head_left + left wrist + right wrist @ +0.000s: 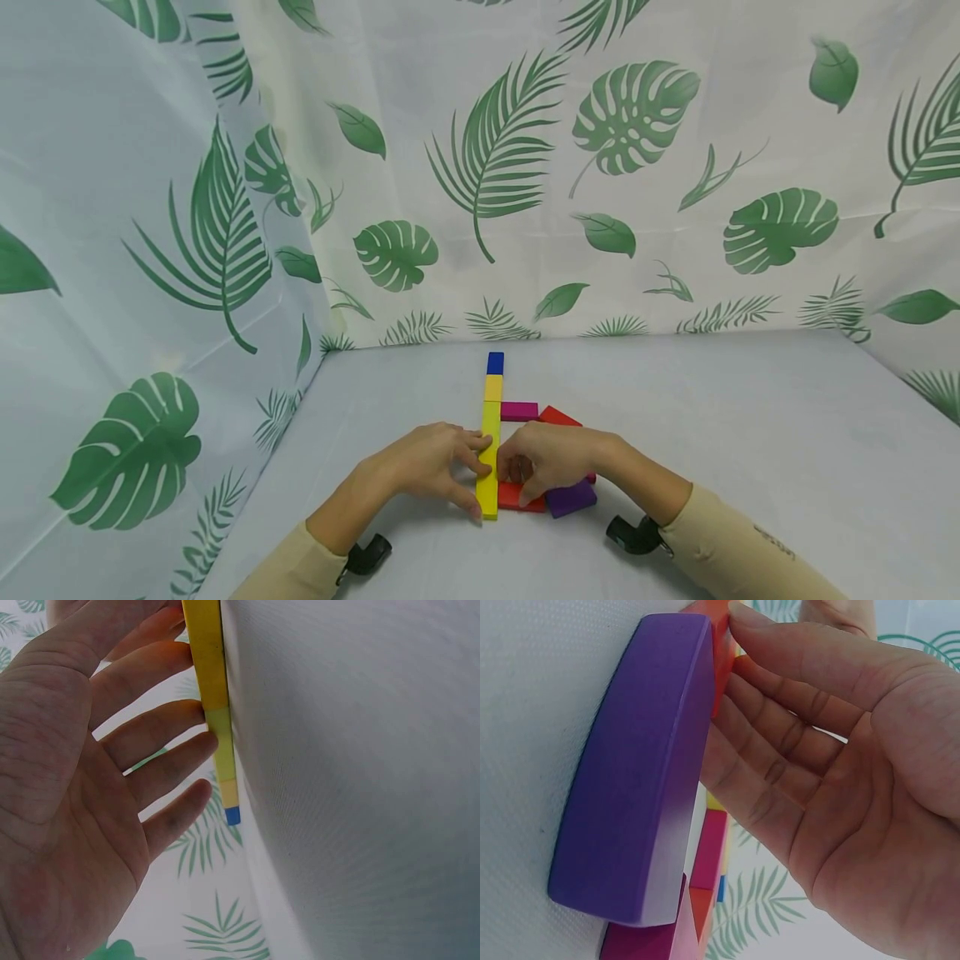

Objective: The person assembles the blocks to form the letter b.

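Note:
A straight row of blocks runs away from me: a yellow block (489, 498) nearest, then a greenish-yellow block (491, 419), a light orange-yellow block (492, 387) and a blue block (496, 363). My left hand (432, 458) has its fingers spread along the row's left side; some fingertips touch the yellow blocks. On the right, my right hand (558, 454) pinches a red block (512, 498), thumb on its near side and fingers behind. This block's left end meets the yellow one. A purple block (634, 765) lies at its right end.
A magenta block (519, 411) extends right from the row, with an orange-red block (561, 416) slanting beyond it. Another dark magenta block (641, 941) is partly hidden beside the purple one. Leaf-printed cloth (525, 275) hangs behind the pale table (712, 433).

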Demonstrator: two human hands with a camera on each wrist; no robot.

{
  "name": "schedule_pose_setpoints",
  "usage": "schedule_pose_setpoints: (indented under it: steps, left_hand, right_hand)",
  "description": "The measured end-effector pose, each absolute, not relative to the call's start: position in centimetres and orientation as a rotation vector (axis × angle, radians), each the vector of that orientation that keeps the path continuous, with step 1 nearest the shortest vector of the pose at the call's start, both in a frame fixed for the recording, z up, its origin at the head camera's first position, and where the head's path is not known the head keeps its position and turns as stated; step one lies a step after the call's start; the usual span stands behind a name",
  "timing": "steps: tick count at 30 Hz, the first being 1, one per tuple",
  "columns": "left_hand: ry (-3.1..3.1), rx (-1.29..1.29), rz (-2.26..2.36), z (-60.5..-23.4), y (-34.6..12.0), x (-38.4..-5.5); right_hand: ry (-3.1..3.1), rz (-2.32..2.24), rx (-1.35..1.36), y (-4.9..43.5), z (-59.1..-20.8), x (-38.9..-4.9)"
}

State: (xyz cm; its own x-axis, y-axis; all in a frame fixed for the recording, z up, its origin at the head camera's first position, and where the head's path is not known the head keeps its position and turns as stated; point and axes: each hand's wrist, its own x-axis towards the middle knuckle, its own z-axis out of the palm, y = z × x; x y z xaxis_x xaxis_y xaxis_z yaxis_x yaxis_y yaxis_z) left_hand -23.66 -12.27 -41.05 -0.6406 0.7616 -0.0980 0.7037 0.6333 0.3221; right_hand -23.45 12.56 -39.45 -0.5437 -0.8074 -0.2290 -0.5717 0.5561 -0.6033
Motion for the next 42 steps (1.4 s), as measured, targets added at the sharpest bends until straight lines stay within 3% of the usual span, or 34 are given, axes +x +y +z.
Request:
schedule_pose_setpoints:
  steps: [42]
  left_hand:
    - [2.638, 1.220, 0.372, -41.06, -12.32, -23.74]
  right_hand:
    - [2.286, -0.640, -1.103, 12.34, -39.15, -23.32]
